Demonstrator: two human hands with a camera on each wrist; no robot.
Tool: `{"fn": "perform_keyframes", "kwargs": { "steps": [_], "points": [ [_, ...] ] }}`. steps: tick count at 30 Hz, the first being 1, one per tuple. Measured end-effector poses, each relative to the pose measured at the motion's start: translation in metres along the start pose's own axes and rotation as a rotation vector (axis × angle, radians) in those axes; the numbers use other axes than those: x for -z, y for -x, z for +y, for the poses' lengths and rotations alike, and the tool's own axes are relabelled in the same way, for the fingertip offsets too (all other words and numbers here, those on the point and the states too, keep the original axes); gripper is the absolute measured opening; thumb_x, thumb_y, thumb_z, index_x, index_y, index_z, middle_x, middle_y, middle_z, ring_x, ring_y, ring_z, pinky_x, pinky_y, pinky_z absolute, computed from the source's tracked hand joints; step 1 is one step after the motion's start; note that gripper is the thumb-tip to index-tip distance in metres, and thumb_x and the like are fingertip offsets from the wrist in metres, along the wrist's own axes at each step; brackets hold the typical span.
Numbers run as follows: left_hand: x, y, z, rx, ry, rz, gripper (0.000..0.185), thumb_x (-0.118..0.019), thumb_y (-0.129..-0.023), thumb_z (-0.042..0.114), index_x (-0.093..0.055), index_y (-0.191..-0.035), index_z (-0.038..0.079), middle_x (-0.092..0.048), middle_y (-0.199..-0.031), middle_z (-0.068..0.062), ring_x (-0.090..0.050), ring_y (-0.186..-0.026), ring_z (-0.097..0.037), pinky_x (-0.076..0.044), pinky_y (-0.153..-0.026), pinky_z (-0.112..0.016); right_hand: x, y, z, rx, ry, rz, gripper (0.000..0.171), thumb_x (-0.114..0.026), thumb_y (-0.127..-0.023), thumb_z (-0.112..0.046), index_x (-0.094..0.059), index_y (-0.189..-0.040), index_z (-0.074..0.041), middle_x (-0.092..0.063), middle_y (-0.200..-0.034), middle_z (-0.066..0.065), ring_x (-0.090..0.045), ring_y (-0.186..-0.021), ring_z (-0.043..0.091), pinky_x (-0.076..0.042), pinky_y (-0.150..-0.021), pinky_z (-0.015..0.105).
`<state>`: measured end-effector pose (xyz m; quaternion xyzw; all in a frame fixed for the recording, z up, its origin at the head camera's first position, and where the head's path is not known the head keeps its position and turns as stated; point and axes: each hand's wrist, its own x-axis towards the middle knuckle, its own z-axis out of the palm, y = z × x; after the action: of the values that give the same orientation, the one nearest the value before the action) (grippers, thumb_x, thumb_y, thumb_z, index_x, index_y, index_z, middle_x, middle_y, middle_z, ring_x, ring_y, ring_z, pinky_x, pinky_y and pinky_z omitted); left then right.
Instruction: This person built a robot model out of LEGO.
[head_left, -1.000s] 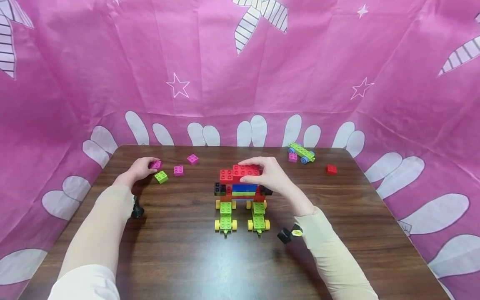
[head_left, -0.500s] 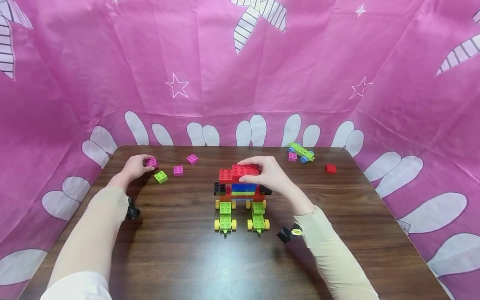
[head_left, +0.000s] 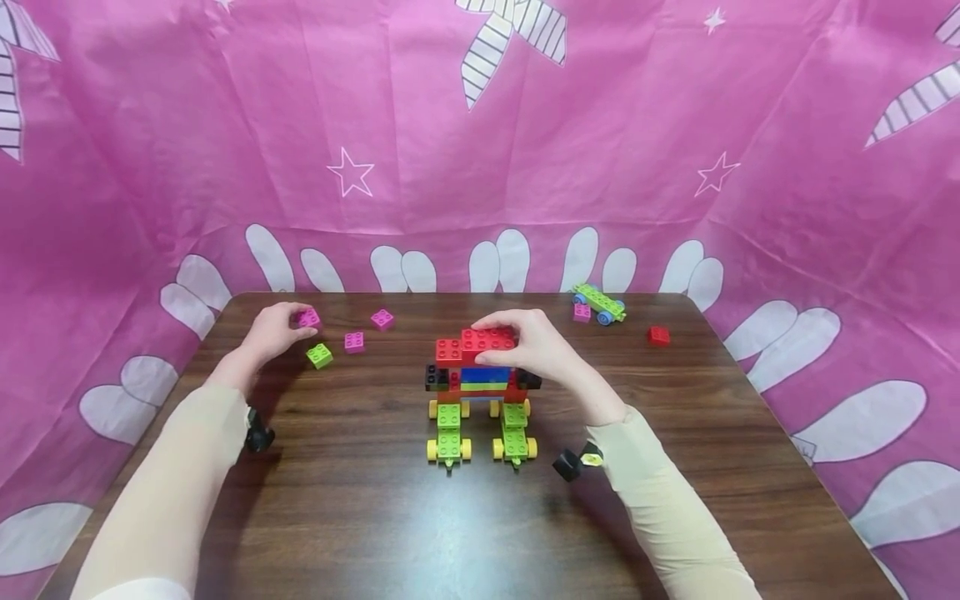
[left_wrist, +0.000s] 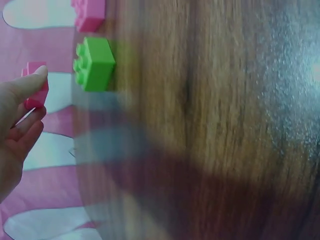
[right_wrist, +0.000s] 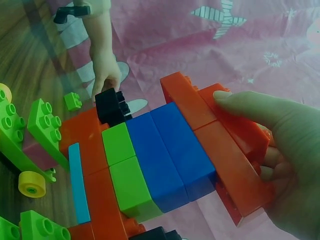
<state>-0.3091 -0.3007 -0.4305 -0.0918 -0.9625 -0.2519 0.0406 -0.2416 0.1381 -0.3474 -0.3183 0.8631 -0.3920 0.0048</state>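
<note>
The right hand [head_left: 542, 348] curls its fingers and thumb around the long red brick [head_left: 491, 344] that caps the brick model [head_left: 480, 392] at the middle of the worktop [head_left: 390, 517]; that brick's long axis runs left to right across the model, studs up, above blue and green layers and two green wheeled bases pointing toward the person. Well to the left of the model, the left hand [head_left: 272, 332] pinches a small pink brick [head_left: 308, 317] at its fingertips, lifted off the worktop, with a green brick [head_left: 319, 356] and two more pink bricks [head_left: 354, 342] lying between it and the model.
</note>
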Motion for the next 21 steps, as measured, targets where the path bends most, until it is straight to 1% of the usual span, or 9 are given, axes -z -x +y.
{"fn": "perform_keyframes", "kwargs": {
  "steps": [3, 7, 14, 17, 21],
  "points": [
    [0.002, 0.002, 0.01, -0.001, 0.025, 0.016, 0.051, -0.07, -0.09, 0.018, -0.054, -0.129, -0.011, -0.061, -0.116, -0.031, -0.056, -0.108, -0.043, -0.043, -0.098, -0.057, 0.0, -0.001, -0.001, 0.009, 0.005, -0.009, 0.042, -0.081, -0.08, -0.023, -0.07, -0.118, -0.009, -0.072, -0.112, 0.006, -0.061, -0.096, 0.019, -0.055, -0.08, 0.032],
    [0.005, 0.005, 0.025, -0.027, 0.051, 0.04, 0.052, -0.071, -0.09, 0.022, -0.055, -0.129, -0.009, -0.061, -0.118, -0.03, -0.056, -0.111, -0.043, -0.043, -0.098, -0.056, 0.001, -0.002, -0.004, 0.013, 0.008, -0.015, 0.044, -0.082, -0.079, -0.021, -0.069, -0.119, -0.007, -0.071, -0.113, 0.008, -0.062, -0.098, 0.02, -0.056, -0.082, 0.034],
    [0.012, 0.013, 0.06, -0.109, 0.026, 0.094, 0.052, -0.071, -0.089, 0.022, -0.056, -0.128, -0.009, -0.06, -0.123, -0.031, -0.054, -0.117, -0.045, -0.04, -0.103, -0.057, -0.001, -0.009, -0.008, -0.003, 0.052, -0.044, 0.048, -0.083, -0.078, -0.025, -0.068, -0.12, -0.007, -0.071, -0.116, 0.006, -0.063, -0.104, 0.02, -0.054, -0.091, 0.038],
    [0.014, 0.017, 0.075, -0.136, 0.041, 0.107, 0.051, -0.071, -0.089, 0.021, -0.056, -0.129, -0.008, -0.059, -0.126, -0.03, -0.052, -0.121, -0.045, -0.038, -0.105, -0.056, -0.004, -0.013, -0.01, -0.024, 0.085, -0.07, 0.05, -0.083, -0.077, -0.028, -0.068, -0.12, -0.009, -0.071, -0.115, 0.006, -0.062, -0.1, 0.019, -0.054, -0.086, 0.035],
    [0.013, 0.022, 0.096, -0.172, 0.066, 0.127, 0.05, -0.073, -0.088, 0.018, -0.057, -0.129, -0.007, -0.06, -0.127, -0.028, -0.054, -0.121, -0.043, -0.039, -0.105, -0.056, -0.006, -0.016, -0.013, -0.058, 0.124, -0.098, 0.05, -0.084, -0.076, -0.03, -0.069, -0.119, -0.009, -0.072, -0.11, 0.005, -0.059, -0.091, 0.018, -0.052, -0.076, 0.03]
  ]
}}
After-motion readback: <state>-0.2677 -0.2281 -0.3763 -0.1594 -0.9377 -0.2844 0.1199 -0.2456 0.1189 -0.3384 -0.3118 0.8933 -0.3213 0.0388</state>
